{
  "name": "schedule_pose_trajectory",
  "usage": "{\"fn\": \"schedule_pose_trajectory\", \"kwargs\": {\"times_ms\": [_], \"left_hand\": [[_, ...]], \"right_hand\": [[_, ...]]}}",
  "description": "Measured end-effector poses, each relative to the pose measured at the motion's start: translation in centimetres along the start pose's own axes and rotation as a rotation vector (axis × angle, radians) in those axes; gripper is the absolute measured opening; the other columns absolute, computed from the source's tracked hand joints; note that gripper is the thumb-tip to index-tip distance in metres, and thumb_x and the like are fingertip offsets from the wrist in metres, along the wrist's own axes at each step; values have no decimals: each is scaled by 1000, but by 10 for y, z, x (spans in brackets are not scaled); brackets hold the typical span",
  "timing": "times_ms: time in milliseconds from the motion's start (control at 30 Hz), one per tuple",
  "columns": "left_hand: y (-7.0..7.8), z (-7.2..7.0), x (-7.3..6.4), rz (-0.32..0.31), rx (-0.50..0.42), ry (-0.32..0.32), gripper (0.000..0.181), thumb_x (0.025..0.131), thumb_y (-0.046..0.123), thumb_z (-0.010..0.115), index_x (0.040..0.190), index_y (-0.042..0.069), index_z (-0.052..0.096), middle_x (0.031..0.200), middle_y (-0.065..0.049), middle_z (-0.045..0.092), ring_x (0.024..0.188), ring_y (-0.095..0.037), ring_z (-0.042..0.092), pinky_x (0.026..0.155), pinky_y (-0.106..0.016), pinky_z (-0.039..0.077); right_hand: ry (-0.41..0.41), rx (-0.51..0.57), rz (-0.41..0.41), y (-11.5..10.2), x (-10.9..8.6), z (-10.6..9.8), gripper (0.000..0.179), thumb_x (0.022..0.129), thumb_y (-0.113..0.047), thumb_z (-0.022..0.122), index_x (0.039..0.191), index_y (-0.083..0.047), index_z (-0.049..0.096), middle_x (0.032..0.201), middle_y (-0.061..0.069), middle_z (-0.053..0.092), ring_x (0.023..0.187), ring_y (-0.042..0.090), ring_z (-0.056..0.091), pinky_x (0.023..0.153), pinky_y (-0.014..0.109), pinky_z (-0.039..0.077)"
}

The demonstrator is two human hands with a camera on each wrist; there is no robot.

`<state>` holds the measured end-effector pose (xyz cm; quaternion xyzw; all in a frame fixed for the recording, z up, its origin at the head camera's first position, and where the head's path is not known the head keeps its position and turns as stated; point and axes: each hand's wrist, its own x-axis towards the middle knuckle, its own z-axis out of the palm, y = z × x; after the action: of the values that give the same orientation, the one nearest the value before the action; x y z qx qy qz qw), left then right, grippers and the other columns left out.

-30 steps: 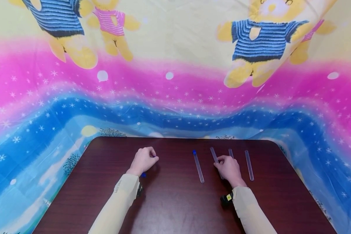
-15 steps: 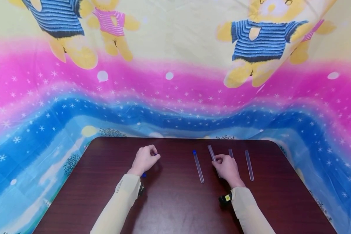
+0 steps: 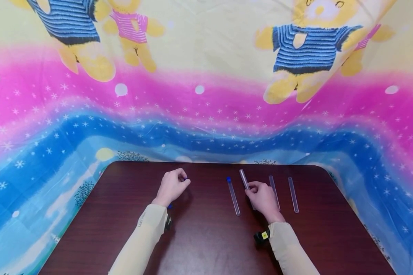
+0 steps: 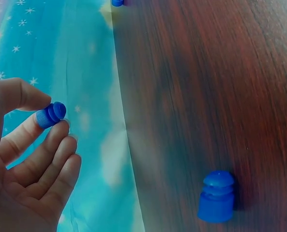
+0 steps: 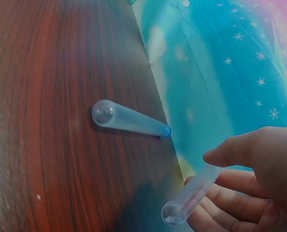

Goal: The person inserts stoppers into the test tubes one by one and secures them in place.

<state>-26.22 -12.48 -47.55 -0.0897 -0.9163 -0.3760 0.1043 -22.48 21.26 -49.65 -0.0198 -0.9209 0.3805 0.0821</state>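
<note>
My left hand [image 3: 171,188] pinches a ribbed blue test tube stopper [image 4: 50,115] between thumb and forefinger above the table's left side. A second blue stopper [image 4: 217,197] stands on the wood below it, mostly hidden by the wrist in the head view. My right hand [image 3: 263,199] holds a clear test tube [image 3: 243,178] between thumb and fingers, its rounded end [image 5: 174,213] towards me in the right wrist view. To the left of that hand lies another test tube [image 3: 234,198] with a blue stopper in its far end.
Two clear test tubes without stoppers, one [image 3: 273,187] partly behind the right hand and one [image 3: 293,195] farther right, lie on the dark wooden table [image 3: 206,236]. Another blue stopper [image 4: 117,2] shows near the table edge. A printed cloth [image 3: 199,114] hangs behind.
My right hand has moved left with the test tube, away from the two tubes on the right. The left hand has shifted slightly right and away from me, still pinching the stopper.
</note>
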Motion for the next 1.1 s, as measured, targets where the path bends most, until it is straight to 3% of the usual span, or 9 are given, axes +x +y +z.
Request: {"fn": "schedule_pose_trajectory", "kwargs": {"times_ms": [800, 1100], "left_hand": [[4, 2, 2, 31, -20, 28, 8, 86, 18, 73, 83, 18, 66, 73, 7, 63, 69, -15, 57, 68, -35, 49], [9, 3, 2, 34, -36, 29, 7, 87, 17, 73, 85, 18, 66, 76, 6, 64, 71, -16, 57, 70, -36, 49]], "right_hand": [[10, -3, -53, -5, -2, 6, 26, 92, -10, 76, 116, 0, 73, 84, 5, 74, 69, 15, 67, 65, 37, 55], [-32, 20, -24, -8, -4, 6, 27, 95, -12, 74, 120, -4, 73, 88, 6, 73, 61, 13, 62, 59, 34, 52]]}}
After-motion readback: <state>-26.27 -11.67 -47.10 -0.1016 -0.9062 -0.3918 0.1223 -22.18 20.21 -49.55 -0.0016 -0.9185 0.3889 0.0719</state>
